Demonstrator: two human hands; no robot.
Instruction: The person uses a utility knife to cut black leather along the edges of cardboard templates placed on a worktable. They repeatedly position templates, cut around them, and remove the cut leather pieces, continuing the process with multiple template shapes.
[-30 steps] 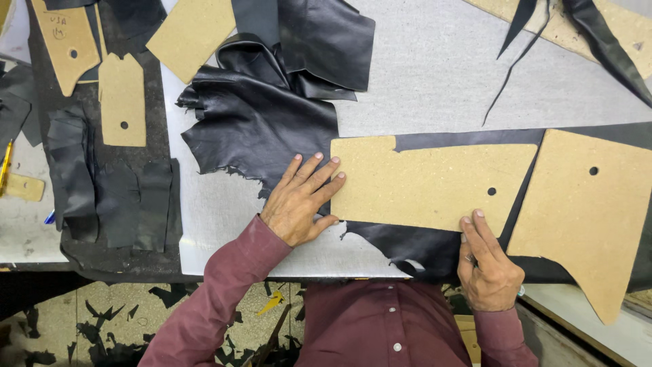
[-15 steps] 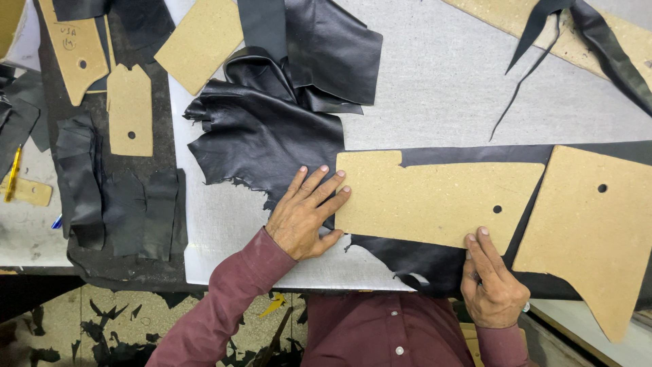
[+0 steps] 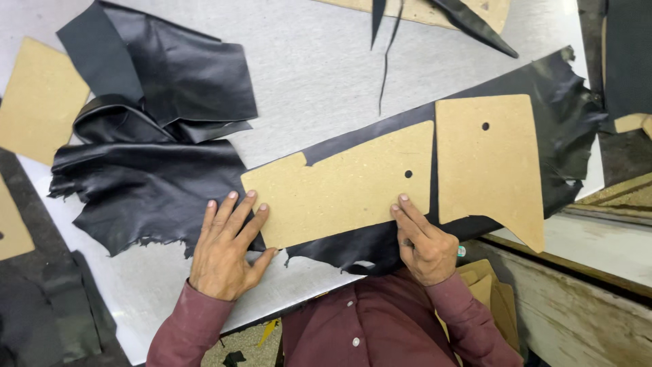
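Cardboard pattern (image 3: 353,187) hides the leather strip (image 3: 543,102) beneath; leather pile (image 3: 156,136) cut off at top

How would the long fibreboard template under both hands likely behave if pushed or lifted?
The long template looks stiff, lying flat with crisp edges, so it would probably lift without drooping. Pushed, it may slide on the smooth black leather beneath, which is likely why the left hand and right hand press it.

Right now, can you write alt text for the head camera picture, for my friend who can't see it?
A person's left hand and right hand press flat on a long tan cardboard pattern piece lying on a strip of black leather on a grey table. A second, wider tan cardboard pattern sits beside it, and crumpled black leather lies by the left hand.
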